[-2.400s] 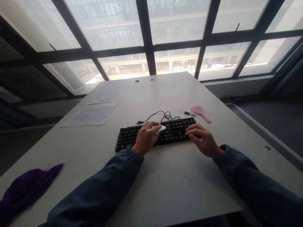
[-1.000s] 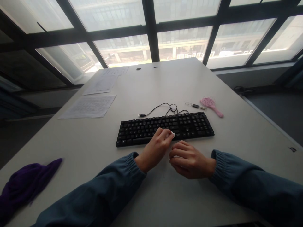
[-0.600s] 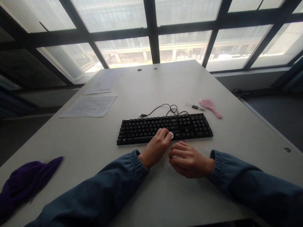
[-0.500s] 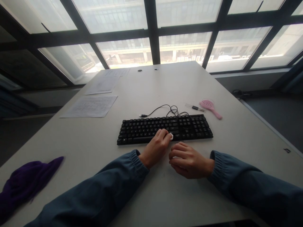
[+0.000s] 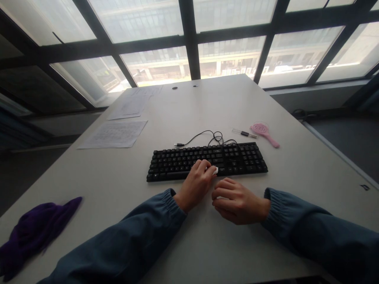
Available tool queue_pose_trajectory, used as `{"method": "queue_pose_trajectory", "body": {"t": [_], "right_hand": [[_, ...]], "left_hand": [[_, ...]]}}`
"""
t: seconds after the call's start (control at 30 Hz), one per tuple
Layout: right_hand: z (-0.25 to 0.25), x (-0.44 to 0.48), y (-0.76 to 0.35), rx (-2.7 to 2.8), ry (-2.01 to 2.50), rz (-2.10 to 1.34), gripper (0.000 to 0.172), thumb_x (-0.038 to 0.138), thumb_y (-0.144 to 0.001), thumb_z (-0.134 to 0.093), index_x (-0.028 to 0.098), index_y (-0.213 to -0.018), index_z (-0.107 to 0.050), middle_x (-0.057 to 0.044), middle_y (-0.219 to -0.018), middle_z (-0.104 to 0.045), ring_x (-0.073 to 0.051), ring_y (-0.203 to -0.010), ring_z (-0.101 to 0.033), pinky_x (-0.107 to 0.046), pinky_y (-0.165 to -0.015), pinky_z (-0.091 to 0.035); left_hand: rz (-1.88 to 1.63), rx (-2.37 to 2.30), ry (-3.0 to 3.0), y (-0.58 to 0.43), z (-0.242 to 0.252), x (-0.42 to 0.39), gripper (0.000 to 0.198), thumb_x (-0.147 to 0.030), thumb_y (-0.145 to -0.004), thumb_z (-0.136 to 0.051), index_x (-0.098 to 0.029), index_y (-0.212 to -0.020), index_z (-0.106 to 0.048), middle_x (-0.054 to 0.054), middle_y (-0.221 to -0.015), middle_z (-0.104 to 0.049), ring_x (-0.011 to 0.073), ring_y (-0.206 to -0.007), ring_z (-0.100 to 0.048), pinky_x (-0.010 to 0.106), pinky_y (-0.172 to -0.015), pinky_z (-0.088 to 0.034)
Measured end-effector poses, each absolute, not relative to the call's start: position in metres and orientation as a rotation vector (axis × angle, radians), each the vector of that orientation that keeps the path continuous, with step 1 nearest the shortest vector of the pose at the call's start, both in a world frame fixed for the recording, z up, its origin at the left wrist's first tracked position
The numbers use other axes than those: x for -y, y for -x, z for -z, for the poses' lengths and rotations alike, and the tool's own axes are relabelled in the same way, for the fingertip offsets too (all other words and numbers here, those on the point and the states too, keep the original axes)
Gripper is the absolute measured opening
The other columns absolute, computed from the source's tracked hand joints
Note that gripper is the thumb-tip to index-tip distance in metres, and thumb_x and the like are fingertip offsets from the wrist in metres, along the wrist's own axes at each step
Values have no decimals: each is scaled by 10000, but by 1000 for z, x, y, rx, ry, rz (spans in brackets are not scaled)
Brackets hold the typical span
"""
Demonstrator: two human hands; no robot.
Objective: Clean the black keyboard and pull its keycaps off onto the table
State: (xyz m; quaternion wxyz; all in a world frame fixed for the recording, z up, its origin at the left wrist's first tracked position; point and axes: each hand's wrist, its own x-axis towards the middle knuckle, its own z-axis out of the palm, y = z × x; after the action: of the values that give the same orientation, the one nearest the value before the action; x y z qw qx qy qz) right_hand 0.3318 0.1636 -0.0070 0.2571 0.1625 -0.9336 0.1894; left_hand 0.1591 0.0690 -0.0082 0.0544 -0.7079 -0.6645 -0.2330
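A black keyboard point(image 5: 237, 157) lies across the middle of the white table point(image 5: 207, 106), its cable coiled behind it. My left hand point(image 5: 196, 184) rests at the keyboard's near edge, fingers closed on a small white wad point(image 5: 216, 170) pressed against the lower keys. My right hand point(image 5: 235, 200) lies on the table just in front of the keyboard, fingers curled loosely inward; something pale shows under them, but I cannot make out what. Both arms wear dark blue sleeves.
A pink hairbrush point(image 5: 263, 132) and a thin metal tool point(image 5: 244, 133) lie behind the keyboard's right end. Printed sheets point(image 5: 114, 134) sit at the far left. A purple cloth point(image 5: 32, 232) lies near the left front edge. Large windows stand beyond the table.
My right hand came off the keyboard's right end and drew back to the table in front. My left hand slid the white wad from the upper middle keys down to the near edge.
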Motion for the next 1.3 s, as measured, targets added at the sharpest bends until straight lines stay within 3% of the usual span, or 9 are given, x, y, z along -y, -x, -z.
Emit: {"method": "queue_pose_trajectory", "body": {"t": [0.3, 0.63, 0.9, 1.0, 1.17, 1.3], "right_hand": [[11, -162, -334, 2562, -461, -504, 68, 136, -914, -576, 196, -889, -598, -54, -941, -666, -191, -905, -560, -363, -784, -440], [7, -165, -333, 2547, -481, -501, 65, 146, -933, -561, 200, -906, -584, -55, -941, -669, -186, -918, -571, -351, -770, -440], [11, -166, -333, 2512, -354, -489, 74, 139, -917, -583, 204, -883, -591, -51, -914, -662, -191, -885, -578, -355, -774, -463], [11, -167, -333, 2422, -190, -523, 115, 112, -914, -581, 195, -986, -615, -70, -950, -669, -202, -883, -579, -368, -776, -490], [11, -173, -328, 2318, 60, -542, 385, 189, -920, -646, 197, -1293, -550, -125, -1138, -658, -258, -1018, -590, -428, -856, -529], [14, -178, -323, 2300, 150, -537, 250, 212, -926, -662, 193, -1165, -592, -94, -1018, -673, -240, -928, -605, -397, -808, -516]], "left_hand": [[698, 2000, 2114, -161, 11, -71, 173, -128, -999, -454, -150, -909, -599, 82, -937, -531, 213, -877, -482, 367, -788, -492], [739, 1978, 1854, -156, 3, -56, 90, -230, -979, -584, -201, -1016, -660, 74, -971, -631, 224, -924, -526, 390, -796, -407], [616, 2009, 2048, -157, 6, -62, 103, -199, -964, -591, -200, -1029, -671, 70, -988, -615, 217, -901, -512, 382, -790, -443], [740, 1963, 2106, -157, 6, -58, 108, -164, -969, -569, -186, -1012, -666, 72, -982, -611, 204, -899, -521, 366, -795, -485], [1181, 1789, 2165, -156, 8, -60, 131, -179, -962, -606, -187, -1081, -660, 71, -995, -628, 170, -920, -591, 313, -796, -559], [1396, 1731, 2181, -157, 11, -66, 140, -177, -963, -607, -196, -1097, -644, 72, -1019, -670, 164, -924, -646, 321, -822, -585]]}}
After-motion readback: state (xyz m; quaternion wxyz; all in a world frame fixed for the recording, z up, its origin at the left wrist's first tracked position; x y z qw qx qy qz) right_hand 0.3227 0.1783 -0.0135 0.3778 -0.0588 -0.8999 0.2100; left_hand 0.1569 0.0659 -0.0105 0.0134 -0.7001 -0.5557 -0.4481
